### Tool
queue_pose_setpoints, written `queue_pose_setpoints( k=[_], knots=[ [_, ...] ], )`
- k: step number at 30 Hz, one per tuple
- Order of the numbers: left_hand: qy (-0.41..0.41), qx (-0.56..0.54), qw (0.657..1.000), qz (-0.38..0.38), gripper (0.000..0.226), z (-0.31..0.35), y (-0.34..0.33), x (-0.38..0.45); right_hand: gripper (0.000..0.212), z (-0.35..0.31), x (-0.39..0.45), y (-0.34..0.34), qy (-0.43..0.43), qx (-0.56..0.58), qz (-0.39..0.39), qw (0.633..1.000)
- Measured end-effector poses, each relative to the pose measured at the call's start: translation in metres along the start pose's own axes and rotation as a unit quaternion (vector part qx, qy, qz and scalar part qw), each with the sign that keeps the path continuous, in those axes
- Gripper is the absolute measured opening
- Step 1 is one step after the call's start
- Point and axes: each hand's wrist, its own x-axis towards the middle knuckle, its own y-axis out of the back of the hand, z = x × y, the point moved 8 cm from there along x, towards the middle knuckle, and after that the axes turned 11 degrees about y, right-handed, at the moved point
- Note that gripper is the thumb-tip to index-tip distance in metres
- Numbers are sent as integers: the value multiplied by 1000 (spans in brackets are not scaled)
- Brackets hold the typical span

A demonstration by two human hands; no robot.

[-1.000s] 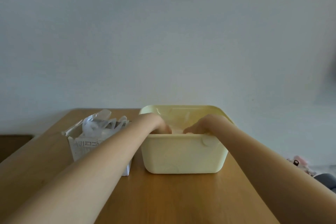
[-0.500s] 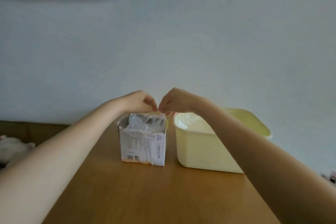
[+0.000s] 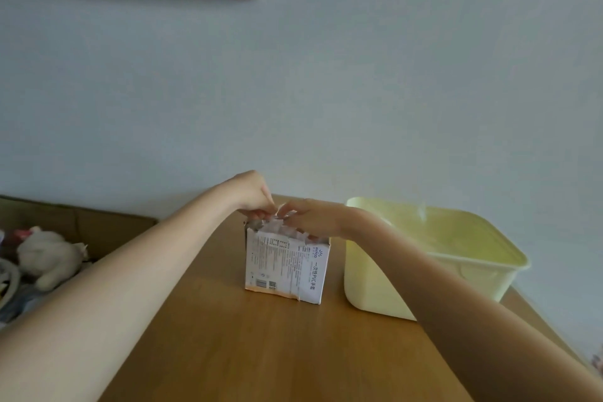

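Pinching glove (image 3: 279, 217) atop upright box (image 3: 285, 266)

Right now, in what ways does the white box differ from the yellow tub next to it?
The white box is printed cardboard, torn at the top; the yellow tub is plain plastic with a smooth rim. The white box is narrower than the yellow tub. The left hand and right hand pinch clear plastic at the white box's top, not the yellow tub. Both stand open on the wooden table.

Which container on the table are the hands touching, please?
The white printed carton, not the yellow tub; left hand and right hand pinch at its top.
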Motion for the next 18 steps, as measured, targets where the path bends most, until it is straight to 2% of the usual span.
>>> queue_pose_setpoints(
  k=[2, 6, 10, 14, 16, 18],
  knots=[
    [-6, -74, 997, 0, 13, 0, 5, 1, 36, -5, -3, 3, 7, 7, 13, 1000],
    [-20, -251, 968, 2, 18, 6, 18, 1, 38, -4, -10, -3, -36, 127, 6, 991],
    [-42, -397, 917, 24, 18, 16, 34, -4, 69, -4, -2, -17, -36, 83, -52, 995],
    [-62, -543, 834, 69, 22, 22, 58, -13, 54, -20, 2, -24, 56, 27, -71, 996],
    [-67, -553, 827, 81, 22, 24, 65, -18, 47, -21, -2, -21, 71, 36, -71, 994],
    [-65, -545, 832, 87, 21, 27, 66, -23, 41, -16, -7, -3, 57, 60, -6, 997]
  ],
)
